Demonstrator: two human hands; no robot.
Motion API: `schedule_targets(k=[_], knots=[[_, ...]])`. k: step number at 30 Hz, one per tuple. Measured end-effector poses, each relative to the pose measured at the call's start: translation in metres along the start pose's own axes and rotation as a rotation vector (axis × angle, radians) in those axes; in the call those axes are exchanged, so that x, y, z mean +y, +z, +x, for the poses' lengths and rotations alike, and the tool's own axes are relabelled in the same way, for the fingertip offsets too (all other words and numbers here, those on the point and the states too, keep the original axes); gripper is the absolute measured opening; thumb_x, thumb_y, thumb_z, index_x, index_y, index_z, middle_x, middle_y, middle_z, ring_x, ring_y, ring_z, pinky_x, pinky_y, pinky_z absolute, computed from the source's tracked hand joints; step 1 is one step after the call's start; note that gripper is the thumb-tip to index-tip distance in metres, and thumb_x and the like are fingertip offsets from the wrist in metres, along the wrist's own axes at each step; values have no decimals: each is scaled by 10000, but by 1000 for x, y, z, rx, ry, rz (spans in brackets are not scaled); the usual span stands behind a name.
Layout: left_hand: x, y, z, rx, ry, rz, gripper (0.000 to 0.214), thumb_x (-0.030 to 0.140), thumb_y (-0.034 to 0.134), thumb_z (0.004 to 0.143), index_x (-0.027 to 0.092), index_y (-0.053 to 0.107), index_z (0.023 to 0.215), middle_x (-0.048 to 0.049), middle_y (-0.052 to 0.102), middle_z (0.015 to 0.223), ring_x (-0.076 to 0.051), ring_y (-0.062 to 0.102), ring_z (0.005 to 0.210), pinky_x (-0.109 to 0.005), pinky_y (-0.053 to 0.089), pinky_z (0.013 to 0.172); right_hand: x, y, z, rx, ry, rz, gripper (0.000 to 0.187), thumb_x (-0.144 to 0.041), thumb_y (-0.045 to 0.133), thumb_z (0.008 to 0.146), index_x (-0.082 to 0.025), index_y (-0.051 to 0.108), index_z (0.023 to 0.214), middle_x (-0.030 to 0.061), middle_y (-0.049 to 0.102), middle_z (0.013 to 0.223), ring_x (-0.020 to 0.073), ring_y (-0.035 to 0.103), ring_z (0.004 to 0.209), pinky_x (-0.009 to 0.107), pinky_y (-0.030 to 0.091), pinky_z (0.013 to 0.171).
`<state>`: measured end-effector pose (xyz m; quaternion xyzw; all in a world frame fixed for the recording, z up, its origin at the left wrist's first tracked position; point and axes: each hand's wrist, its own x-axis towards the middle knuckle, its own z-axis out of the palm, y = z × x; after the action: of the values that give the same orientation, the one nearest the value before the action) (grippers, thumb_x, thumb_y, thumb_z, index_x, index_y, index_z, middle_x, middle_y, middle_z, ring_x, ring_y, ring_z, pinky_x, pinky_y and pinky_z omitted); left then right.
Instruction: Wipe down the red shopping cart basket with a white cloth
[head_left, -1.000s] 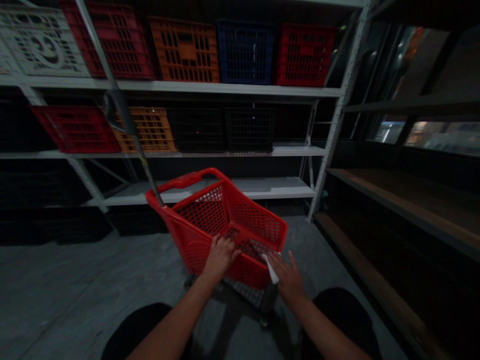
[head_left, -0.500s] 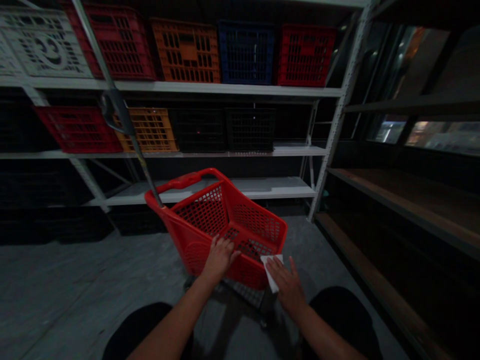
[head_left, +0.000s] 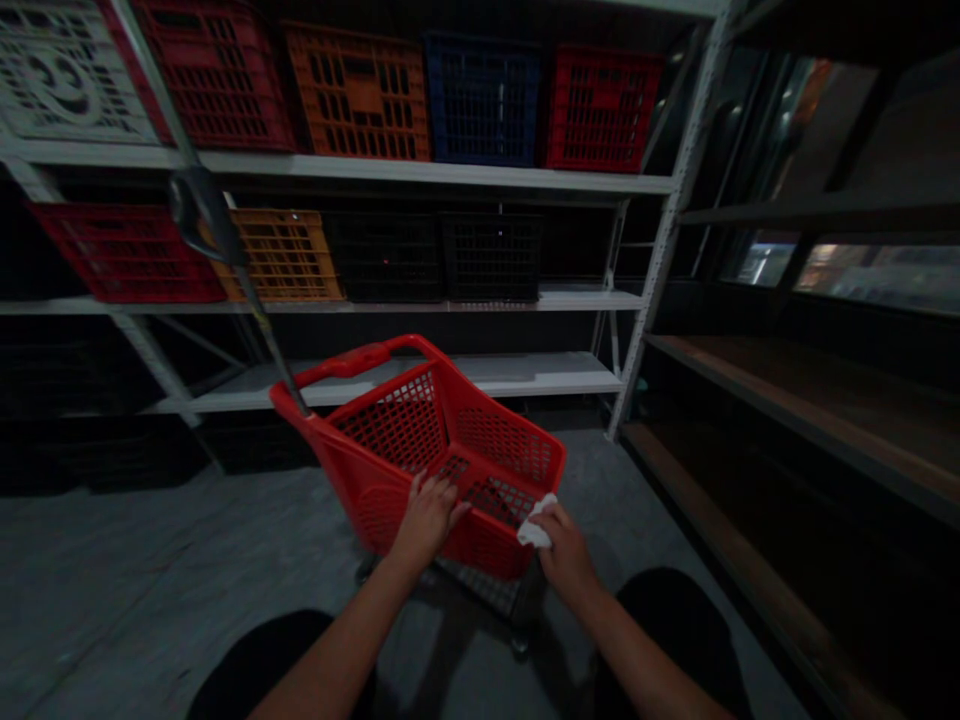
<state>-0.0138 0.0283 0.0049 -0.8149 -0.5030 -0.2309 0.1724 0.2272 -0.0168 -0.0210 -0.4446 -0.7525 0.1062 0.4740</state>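
A red plastic shopping cart (head_left: pixel 390 440) stands on the floor in front of me, its mesh basket showing nothing inside. My left hand (head_left: pixel 426 512) is closed over the near rim of the basket. My right hand (head_left: pixel 564 548) is closed on a small white cloth (head_left: pixel 535 522) and presses it against the cart's near right corner. A grey pole handle (head_left: pixel 247 285) rises from the cart's far left corner.
Grey metal shelving (head_left: pixel 420 172) behind the cart holds red, orange, blue, black and white plastic crates (head_left: pixel 358 92). A dark wooden shelf unit (head_left: pixel 810 400) runs along the right. The floor (head_left: pixel 150 580) is grey concrete. My knees show at the bottom edge.
My right hand went from lying flat with spread fingers on the cloth to bunching it in closed fingers at the cart's corner. The left hand stayed on the rim. The view shifted slightly.
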Motion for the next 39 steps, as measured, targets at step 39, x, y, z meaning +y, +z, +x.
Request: schedule_targets(k=[39], knots=[[36, -25, -5, 33, -54, -106, 227, 369, 405, 827, 247, 594, 860, -14, 608, 964, -198, 492, 993, -557, 59, 1031, 3, 21, -7, 126, 193, 198, 188, -234, 553, 721, -178, 638, 880, 56, 534, 854, 161, 548, 749, 249, 475, 639]])
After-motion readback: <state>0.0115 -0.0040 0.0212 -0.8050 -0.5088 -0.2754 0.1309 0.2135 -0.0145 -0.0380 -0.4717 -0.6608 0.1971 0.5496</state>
